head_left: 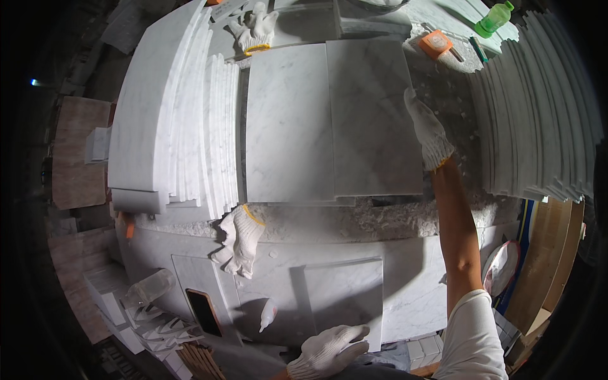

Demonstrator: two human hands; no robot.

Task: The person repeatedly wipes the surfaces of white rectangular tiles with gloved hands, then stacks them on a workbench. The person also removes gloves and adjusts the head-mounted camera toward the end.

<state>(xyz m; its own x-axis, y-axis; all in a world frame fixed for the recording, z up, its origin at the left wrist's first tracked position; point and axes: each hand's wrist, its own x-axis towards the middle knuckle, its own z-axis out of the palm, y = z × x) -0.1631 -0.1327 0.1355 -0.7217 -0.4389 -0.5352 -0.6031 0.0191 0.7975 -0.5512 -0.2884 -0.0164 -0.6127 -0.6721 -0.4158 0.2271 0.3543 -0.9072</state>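
Note:
Two grey-veined white marble tiles, a left tile [288, 120] and a right tile [373, 120], lie side by side in the middle. My right hand [430, 130], in a white knit glove with a yellow cuff, reaches forward along the right tile's outer edge. Its fingers are stretched out flat against that side; whether they press on it I cannot tell. Low in the picture my gloved left hand [329, 349] is held near my body, fingers extended and thumb apart. It overlaps the near edge of a smaller marble tile [345, 294] on the near slab.
Rows of upright marble tiles stand left [221, 139] and right [538, 107]. Loose gloves lie near [240, 240] and far [254, 28]. Around them are a phone [204, 312], a small white squeeze bottle [268, 314], a clear bottle [152, 287], a green bottle [494, 20] and an orange box [435, 43].

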